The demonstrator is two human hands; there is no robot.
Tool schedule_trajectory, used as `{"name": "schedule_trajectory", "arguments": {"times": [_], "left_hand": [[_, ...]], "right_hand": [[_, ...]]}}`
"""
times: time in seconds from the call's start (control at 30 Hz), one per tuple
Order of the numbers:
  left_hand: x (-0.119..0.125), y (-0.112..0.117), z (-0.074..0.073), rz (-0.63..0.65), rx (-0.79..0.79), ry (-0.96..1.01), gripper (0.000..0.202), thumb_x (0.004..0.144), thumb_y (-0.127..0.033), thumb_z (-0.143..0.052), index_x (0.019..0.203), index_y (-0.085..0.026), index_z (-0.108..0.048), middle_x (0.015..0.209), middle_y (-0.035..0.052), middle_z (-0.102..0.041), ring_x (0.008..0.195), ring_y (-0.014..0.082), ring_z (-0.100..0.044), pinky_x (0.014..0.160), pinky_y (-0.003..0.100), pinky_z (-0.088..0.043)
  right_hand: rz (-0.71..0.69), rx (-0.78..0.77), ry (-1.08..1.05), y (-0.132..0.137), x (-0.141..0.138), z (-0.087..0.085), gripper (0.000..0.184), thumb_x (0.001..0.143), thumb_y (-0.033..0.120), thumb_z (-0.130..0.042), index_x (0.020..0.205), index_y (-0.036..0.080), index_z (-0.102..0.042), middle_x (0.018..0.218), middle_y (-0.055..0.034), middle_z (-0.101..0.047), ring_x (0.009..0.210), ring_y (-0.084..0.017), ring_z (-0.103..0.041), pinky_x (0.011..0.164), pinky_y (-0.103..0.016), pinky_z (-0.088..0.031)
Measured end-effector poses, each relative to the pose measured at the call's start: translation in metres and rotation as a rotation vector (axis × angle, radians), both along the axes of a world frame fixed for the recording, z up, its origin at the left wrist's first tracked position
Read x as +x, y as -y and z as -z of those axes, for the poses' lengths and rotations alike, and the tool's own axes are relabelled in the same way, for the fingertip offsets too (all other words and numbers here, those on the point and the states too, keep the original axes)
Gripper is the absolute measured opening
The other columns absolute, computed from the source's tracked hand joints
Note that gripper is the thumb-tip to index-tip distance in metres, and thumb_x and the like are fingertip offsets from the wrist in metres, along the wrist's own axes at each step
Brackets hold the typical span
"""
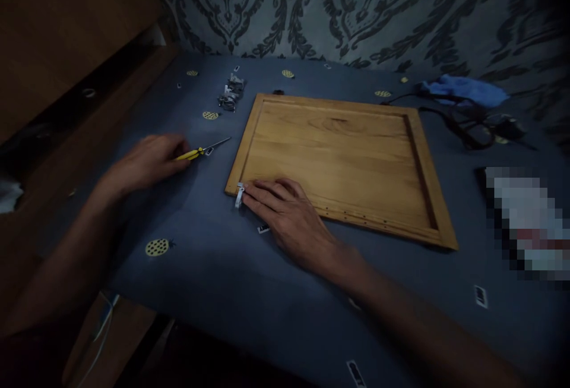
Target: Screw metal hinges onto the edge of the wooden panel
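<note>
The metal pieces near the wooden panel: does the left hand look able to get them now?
Probably yes: nothing seems to stand between the left hand and the metal pieces, but the yellow screwdriver it holds may hinder grasping.

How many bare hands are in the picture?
2. The left hand holds a yellow-handled, thin-shafted screwdriver; the right hand lies partly on the rectangular brown wooden panel, touching a small silvery metal piece near its corner. No other hand shows.

Dim light is falling; wooden panel (pixel 333 150) is showing paler. Upper-right, lower-left corners are sinking near-black. Coarse pixel blocks are obscuring object (pixel 525 221), far right.
</note>
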State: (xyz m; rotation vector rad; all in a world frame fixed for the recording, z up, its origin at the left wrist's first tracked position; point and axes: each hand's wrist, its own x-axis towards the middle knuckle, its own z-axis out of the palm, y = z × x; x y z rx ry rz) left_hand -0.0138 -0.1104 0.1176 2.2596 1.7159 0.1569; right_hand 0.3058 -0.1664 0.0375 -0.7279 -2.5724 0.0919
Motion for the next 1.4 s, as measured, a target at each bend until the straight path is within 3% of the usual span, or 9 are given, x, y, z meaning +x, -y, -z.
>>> {"name": "schedule_trajectory", "arguments": {"times": [0.13,0.27,0.33,0.43,0.5,0.63,0.8,1.0,1.4], "left_hand": [[0.019,0.009,-0.030,-0.116,0.243,0.096,0.030,0.093,-0.051,-0.065,0.090,-0.021,-0.066,0.089,0.0005,-0.061,0.082,0.0170,-0.054,0.075,0.034,-0.039],[0.044,0.009,-0.058,-0.225,0.412,0.380,0.044,0.086,-0.065,-0.077,0.094,-0.022,-0.068,0.094,-0.0025,-0.066,0.087,0.0147,-0.054,0.079,0.033,-0.045],[0.054,0.004,-0.067,-0.134,0.577,0.525,0.056,0.078,-0.073,-0.082,0.095,-0.022,-0.065,0.097,-0.0085,-0.066,0.090,0.0107,-0.055,0.083,0.031,-0.048],[0.068,0.000,-0.076,0.050,0.528,0.627,0.049,0.082,-0.064,-0.085,0.104,-0.025,-0.064,0.099,-0.0172,-0.065,0.099,0.0061,-0.058,0.092,0.029,-0.050],[0.078,0.003,-0.078,0.082,0.506,0.675,0.038,0.085,-0.054,-0.086,0.101,-0.024,-0.068,0.097,-0.0120,-0.069,0.093,0.0077,-0.061,0.085,0.028,-0.051],[0.097,0.023,-0.078,0.040,0.497,0.539,0.033,0.092,-0.056,-0.078,0.098,-0.024,-0.074,0.093,-0.0022,-0.070,0.089,0.0171,-0.068,0.078,0.037,-0.055],[0.102,0.041,-0.082,0.062,0.496,0.275,0.025,0.100,-0.053,-0.066,0.108,-0.031,-0.077,0.106,-0.0012,-0.071,0.110,0.0260,-0.068,0.090,0.044,-0.054],[0.100,0.037,-0.080,0.141,0.482,0.242,0.030,0.102,-0.056,-0.060,0.108,-0.030,-0.075,0.107,0.0019,-0.073,0.091,0.0244,-0.068,0.083,0.046,-0.055],[0.101,0.037,-0.075,0.140,0.448,0.244,0.028,0.102,-0.055,-0.059,0.109,-0.033,-0.076,0.107,0.0032,-0.074,0.092,0.0266,-0.067,0.082,0.047,-0.052]], "right_hand": [[-0.008,0.022,-0.012,0.000,0.000,0.000,0.044,0.104,0.004,-0.046,0.143,0.014,-0.064,0.146,-0.0124,-0.070,0.135,-0.026,-0.062,0.111,-0.048,-0.046],[-0.006,0.055,-0.015,0.000,0.000,-0.001,0.044,0.105,0.003,-0.042,0.142,0.012,-0.064,0.145,-0.0118,-0.071,0.132,-0.027,-0.063,0.109,-0.048,-0.048],[-0.008,0.067,-0.018,0.000,0.000,-0.001,0.043,0.105,0.003,-0.042,0.141,0.010,-0.064,0.144,-0.0120,-0.071,0.132,-0.028,-0.064,0.108,-0.048,-0.048],[-0.012,0.064,-0.013,0.000,0.000,-0.001,0.042,0.105,0.004,-0.044,0.142,0.009,-0.063,0.146,-0.0129,-0.070,0.133,-0.028,-0.063,0.110,-0.048,-0.047],[-0.009,0.053,-0.003,0.000,0.000,-0.001,0.043,0.105,0.004,-0.045,0.144,0.012,-0.062,0.147,-0.0123,-0.069,0.135,-0.026,-0.062,0.111,-0.048,-0.047],[0.001,0.026,0.009,0.000,0.000,0.000,0.044,0.106,0.006,-0.044,0.146,0.016,-0.061,0.149,-0.0104,-0.068,0.138,-0.025,-0.060,0.112,-0.049,-0.046],[-0.021,-0.003,0.001,-0.001,0.002,0.001,0.044,0.106,0.008,-0.047,0.148,0.013,-0.060,0.152,-0.0138,-0.066,0.141,-0.029,-0.058,0.114,-0.052,-0.045],[-0.016,-0.024,-0.016,-0.001,0.001,0.001,0.049,0.104,0.004,-0.045,0.149,0.015,-0.060,0.151,-0.0135,-0.066,0.141,-0.029,-0.057,0.113,-0.054,-0.046],[-0.001,-0.026,-0.049,0.000,-0.002,0.004,0.048,0.103,0.004,-0.046,0.146,0.016,-0.062,0.150,-0.0129,-0.067,0.139,-0.028,-0.059,0.113,-0.054,-0.046]]}}
